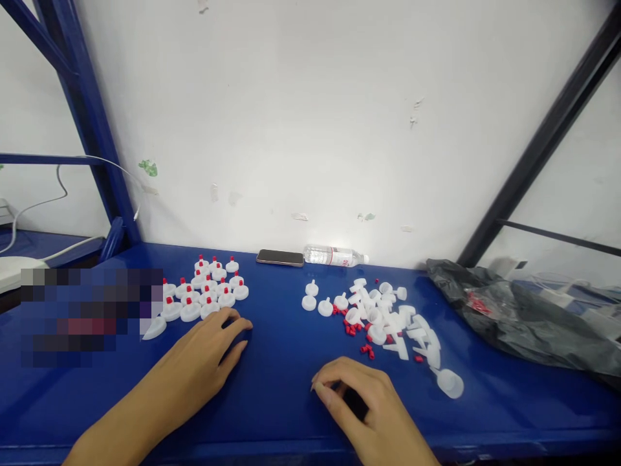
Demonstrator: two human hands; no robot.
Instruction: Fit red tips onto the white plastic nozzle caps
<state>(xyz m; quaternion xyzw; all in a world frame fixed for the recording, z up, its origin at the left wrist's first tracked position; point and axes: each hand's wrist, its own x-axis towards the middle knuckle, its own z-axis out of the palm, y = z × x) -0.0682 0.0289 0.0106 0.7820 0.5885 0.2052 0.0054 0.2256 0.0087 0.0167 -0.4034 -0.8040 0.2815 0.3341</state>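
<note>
My left hand (211,349) lies low over the table, its thumb apart from the fingers and nothing seen between them. Just beyond it stand rows of white nozzle lids with red tip caps (190,310), the nearest partly behind my fingers. My right hand (361,398) is closed, thumb and forefinger tips together; anything between them is hidden. Past it lie bare white nozzle lids (325,307), a few upright and others in a loose pile, with small red tip caps (350,329) scattered among them. A white scoop (450,383) is at the pile's near right end.
A phone (280,258) and a clear bottle (334,255) lie against the wall on the blue table (276,401). On the right is a dark plastic bag (524,323) with a clear bag of red pieces (479,303). Blue posts (90,110) and a cable stand left.
</note>
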